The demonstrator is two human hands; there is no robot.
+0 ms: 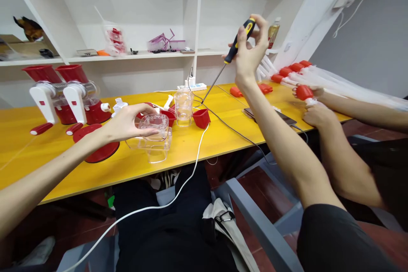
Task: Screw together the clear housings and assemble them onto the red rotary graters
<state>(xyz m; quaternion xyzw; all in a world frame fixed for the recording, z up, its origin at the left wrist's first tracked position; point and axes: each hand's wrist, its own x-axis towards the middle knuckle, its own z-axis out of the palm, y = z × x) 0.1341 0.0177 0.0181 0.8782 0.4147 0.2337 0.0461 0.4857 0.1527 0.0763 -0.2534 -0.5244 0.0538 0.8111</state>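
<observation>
My left hand [127, 121] reaches over the yellow table [38, 165] and closes its fingers on a clear plastic housing [154, 138] near the front edge. My right hand [251, 51] is raised high, fingers wrapped around the black and yellow handle of a screwdriver [234, 49]. Its long shaft points down and left, with the tip hanging above the table behind a clear cup part [184, 108].
Two red and white hand-crank machines [63, 95] stand at the left, a red suction base [98, 146] beside them. Small red parts [201, 117] and cables lie mid-table. A co-worker's hand [317, 112] holds red-capped white parts [302, 91] at the right, near a phone [282, 117].
</observation>
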